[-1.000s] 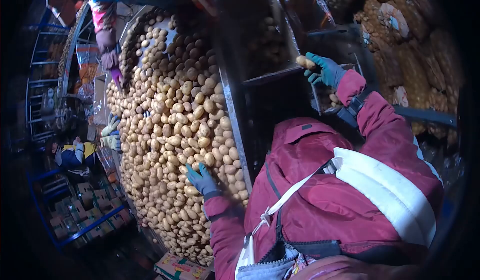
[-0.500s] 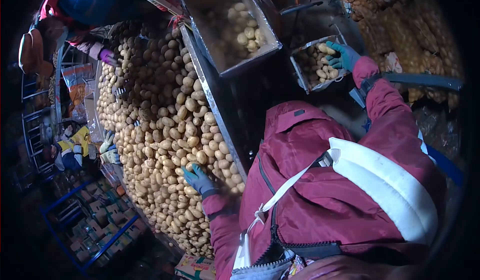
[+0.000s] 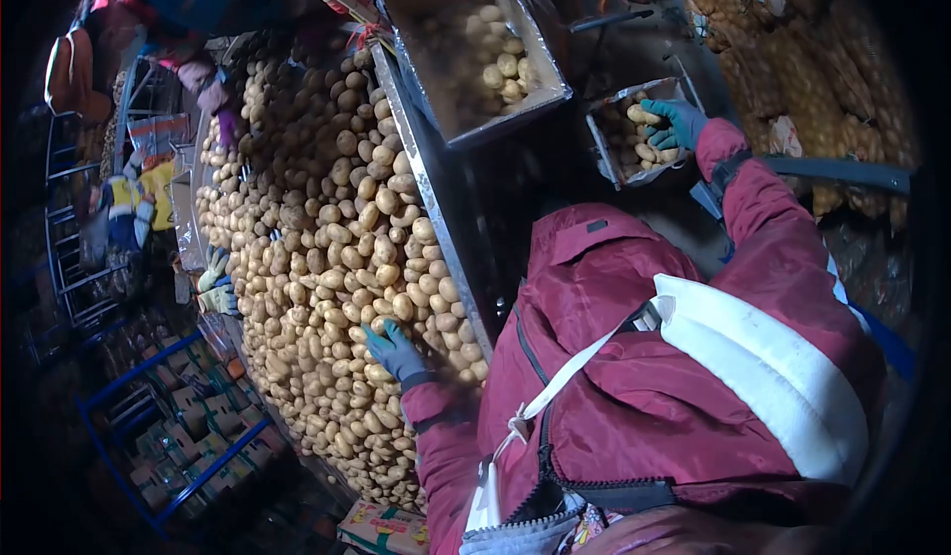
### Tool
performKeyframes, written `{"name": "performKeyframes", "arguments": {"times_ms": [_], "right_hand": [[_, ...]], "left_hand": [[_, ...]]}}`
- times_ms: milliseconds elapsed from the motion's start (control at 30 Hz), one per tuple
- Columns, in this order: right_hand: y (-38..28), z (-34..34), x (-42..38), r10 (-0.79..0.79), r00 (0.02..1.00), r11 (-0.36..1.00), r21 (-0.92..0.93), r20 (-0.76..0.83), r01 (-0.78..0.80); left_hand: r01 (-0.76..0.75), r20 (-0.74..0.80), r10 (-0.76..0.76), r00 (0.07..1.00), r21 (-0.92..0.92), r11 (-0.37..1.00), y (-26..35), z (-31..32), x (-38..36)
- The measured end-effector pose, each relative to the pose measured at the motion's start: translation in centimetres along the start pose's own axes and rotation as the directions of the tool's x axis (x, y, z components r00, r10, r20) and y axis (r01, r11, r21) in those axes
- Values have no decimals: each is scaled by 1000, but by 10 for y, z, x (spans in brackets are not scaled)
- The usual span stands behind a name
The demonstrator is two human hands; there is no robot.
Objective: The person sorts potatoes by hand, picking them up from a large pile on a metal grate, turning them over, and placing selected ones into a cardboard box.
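Over at right, the right hand [image 3: 648, 122] clasps a potato [image 3: 639, 114] at the small box [image 3: 605, 149]; the left hand [image 3: 396, 352], fingers parted, touches the potato heap [image 3: 327, 297].

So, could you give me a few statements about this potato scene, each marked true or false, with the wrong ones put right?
1. The right hand has a potato at the small box. True.
2. The left hand is inside that box. False: it is at the potato heap.
3. Both of the wearer's hands are bare. False: both are gloved.
4. The larger box has potatoes inside. True.
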State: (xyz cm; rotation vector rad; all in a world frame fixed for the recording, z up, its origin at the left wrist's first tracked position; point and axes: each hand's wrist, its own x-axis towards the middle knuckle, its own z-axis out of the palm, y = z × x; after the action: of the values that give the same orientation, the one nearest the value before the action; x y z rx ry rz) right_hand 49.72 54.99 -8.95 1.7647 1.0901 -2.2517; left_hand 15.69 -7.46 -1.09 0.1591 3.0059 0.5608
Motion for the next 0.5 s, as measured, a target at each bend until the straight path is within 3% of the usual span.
{"name": "performKeyframes", "arguments": {"times_ms": [200, 267, 333, 400, 467, 500], "right_hand": [[-9, 7, -1, 27, 999, 1000, -13, 32, -27], [0, 2, 7, -186, 970, 954, -208, 158, 217], [-6, 2, 9, 89, 996, 995, -43, 25, -88], [-3, 6, -1, -24, 998, 963, -270, -64, 6], [-7, -26, 34, 190, 975, 913, -343, -119, -220], [-21, -3, 17, 138, 979, 901, -391, -150, -187]], "left_hand": [[-12, -13, 12, 1000, -14, 1000, -14, 6, 3], [-62, -37, 61, 997, -27, 998, -26, 8, 3], [-56, -32, 55, 998, -18, 998, -22, 6, 0], [-37, -23, 37, 999, -14, 999, -14, 7, -1], [-38, -54, 37, 998, -29, 999, -12, 9, -2], [-53, -83, 51, 995, -22, 998, -20, 13, -3]]}}
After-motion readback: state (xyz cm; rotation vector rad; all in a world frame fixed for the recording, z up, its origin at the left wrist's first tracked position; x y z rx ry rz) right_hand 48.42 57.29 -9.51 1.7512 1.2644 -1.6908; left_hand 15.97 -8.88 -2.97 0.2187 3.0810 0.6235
